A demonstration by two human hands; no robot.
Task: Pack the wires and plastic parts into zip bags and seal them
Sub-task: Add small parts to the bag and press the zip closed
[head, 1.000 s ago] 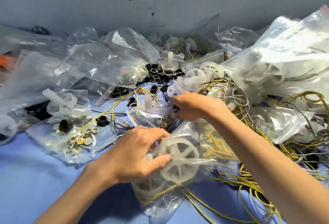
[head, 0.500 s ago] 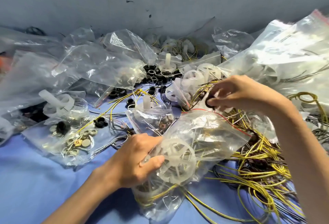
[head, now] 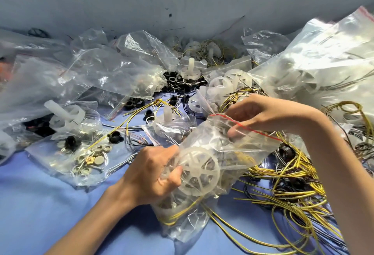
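Left hand (head: pixel 149 171): fingers and thumb curled tight round the lower half of the bag (head: pixel 238 151), gripping it through the film. Right hand (head: pixel 263 115): fingers bent narrow at the bag's mouth, thumb and fingertips pinching the lip on either side of the red strip (head: pixel 255 131); whether it also holds a part cannot be told.

The bag is clear, crinkled, glossy film, lying tilted on the blue cloth (head: pixel 40 204) with its mouth raised toward the right hand. Inside, against the left thumb, sits a translucent white spoked wheel (head: pixel 199 170), round with a ribbed rim; thin yellow strands show at the bag's bottom end.

Right of the bag, touching it, lies a loose tangle of yellow and black wires (head: pixel 293 183). Left of the bag, well apart, a flat pouch (head: pixel 66 153) holds small dull metal discs. Beyond the bag are black plastic rings (head: pixel 176 84) and more crumpled clear film.
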